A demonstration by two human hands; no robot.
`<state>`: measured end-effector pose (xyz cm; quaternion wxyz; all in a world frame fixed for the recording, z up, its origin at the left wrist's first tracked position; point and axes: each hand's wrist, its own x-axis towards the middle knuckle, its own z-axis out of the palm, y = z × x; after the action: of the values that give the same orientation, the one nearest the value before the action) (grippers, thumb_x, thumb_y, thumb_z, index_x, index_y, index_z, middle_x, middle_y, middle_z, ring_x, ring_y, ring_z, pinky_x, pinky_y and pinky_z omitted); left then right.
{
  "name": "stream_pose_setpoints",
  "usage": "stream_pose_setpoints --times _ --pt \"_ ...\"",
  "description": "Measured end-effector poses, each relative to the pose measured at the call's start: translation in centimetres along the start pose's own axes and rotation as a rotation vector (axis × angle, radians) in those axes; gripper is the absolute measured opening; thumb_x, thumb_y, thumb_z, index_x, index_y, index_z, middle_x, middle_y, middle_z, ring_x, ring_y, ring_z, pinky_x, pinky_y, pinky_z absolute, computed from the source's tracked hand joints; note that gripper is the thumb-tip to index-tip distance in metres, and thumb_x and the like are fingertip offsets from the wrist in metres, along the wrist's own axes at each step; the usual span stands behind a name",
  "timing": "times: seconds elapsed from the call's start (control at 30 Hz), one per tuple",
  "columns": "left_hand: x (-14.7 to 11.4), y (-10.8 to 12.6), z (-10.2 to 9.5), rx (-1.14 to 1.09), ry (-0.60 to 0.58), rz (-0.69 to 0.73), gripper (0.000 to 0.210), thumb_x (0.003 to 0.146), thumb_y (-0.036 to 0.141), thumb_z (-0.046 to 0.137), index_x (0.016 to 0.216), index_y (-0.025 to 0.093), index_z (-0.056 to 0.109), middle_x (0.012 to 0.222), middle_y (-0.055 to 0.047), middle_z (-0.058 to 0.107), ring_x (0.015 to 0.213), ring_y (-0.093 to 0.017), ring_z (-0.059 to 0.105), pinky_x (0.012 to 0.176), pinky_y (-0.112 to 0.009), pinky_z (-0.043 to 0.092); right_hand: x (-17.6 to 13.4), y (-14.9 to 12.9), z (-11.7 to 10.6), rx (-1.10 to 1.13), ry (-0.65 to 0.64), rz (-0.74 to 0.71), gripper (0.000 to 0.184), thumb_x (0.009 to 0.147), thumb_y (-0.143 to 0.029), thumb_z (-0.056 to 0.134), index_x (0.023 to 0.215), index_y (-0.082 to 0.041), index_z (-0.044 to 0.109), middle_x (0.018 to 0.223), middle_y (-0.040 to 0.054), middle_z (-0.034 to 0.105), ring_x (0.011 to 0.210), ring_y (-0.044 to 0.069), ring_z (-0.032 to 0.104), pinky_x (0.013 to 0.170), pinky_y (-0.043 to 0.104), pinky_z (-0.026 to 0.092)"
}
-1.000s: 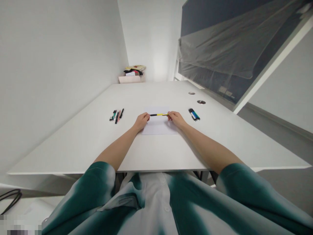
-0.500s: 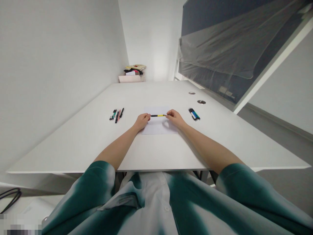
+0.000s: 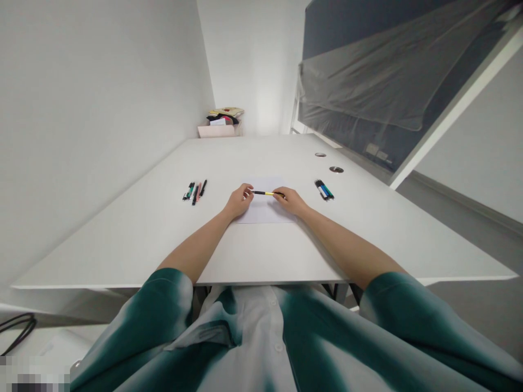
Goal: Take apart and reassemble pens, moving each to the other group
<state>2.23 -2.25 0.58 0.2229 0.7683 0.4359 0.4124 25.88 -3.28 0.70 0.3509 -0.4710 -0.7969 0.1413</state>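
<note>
A yellow and black pen point(image 3: 263, 193) is held level above a white sheet of paper point(image 3: 263, 215). My right hand point(image 3: 292, 200) is closed on its yellow part, with the fingers wrapped over the right end. At the dark end on the left is my left hand point(image 3: 239, 201), its fingertips curled and slightly apart, right beside the pen's tip. Whether they still touch the tip is hard to see. Both wrists lie near the sides of the sheet.
Several pens point(image 3: 195, 192) lie in a loose group on the left of the white table point(image 3: 261, 256). A tighter row of pens point(image 3: 324, 190) is on the right. Two round metal covers point(image 3: 336, 170) are farther back. A box point(image 3: 216, 131) with piled items stands at the far end.
My right hand has shifted a little left along the pen and covers more of its yellow part. The fingers of my left hand have loosened from the dark end.
</note>
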Motion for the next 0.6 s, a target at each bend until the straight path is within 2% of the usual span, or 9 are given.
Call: stream_pose_setpoints --times 0.13,0.23,0.4,0.6 --pt "-0.1 0.3 0.0 0.108 -0.007 0.031 0.013 0.086 0.022 0.052 0.096 0.020 0.060 0.088 -0.004 0.066 0.078 -0.017 0.058 0.074 -0.031 0.046 -0.1 -0.2 0.0 -0.022 -0.016 0.012 0.025 0.091 -0.028 0.053 0.101 -0.017 0.073 0.097 0.0099 0.073 0.084 0.021 0.062 0.079 0.031 0.045" --pt "-0.2 0.5 -0.1 0.141 -0.012 0.037 0.013 0.087 0.022 0.051 0.096 0.020 0.060 0.087 -0.004 0.066 0.077 -0.017 0.057 0.075 -0.031 0.047 -0.3 -0.4 0.0 -0.054 -0.026 0.016 0.026 0.090 -0.027 0.053 0.105 -0.018 0.073 0.095 0.0088 0.074 0.081 0.020 0.062 0.077 0.031 0.046" --pt "-0.3 0.8 0.1 0.206 -0.072 0.080 0.016 0.089 0.025 0.050 0.098 0.020 0.062 0.089 -0.005 0.066 0.077 -0.018 0.057 0.078 -0.032 0.047 -0.5 -0.8 0.2 -0.124 -0.050 -0.026 0.032 0.092 -0.028 0.055 0.119 -0.019 0.069 0.109 0.0113 0.072 0.089 0.021 0.063 0.083 0.032 0.046" --pt "-0.2 0.5 0.4 0.328 -0.138 0.136 0.021 0.093 0.028 0.045 0.094 0.019 0.064 0.090 -0.009 0.066 0.083 -0.022 0.059 0.084 -0.037 0.046 -0.4 -1.4 0.4 -0.300 -0.104 -0.085 0.029 0.098 -0.026 0.048 0.113 -0.019 0.072 0.101 0.0103 0.069 0.091 0.021 0.063 0.080 0.029 0.043"
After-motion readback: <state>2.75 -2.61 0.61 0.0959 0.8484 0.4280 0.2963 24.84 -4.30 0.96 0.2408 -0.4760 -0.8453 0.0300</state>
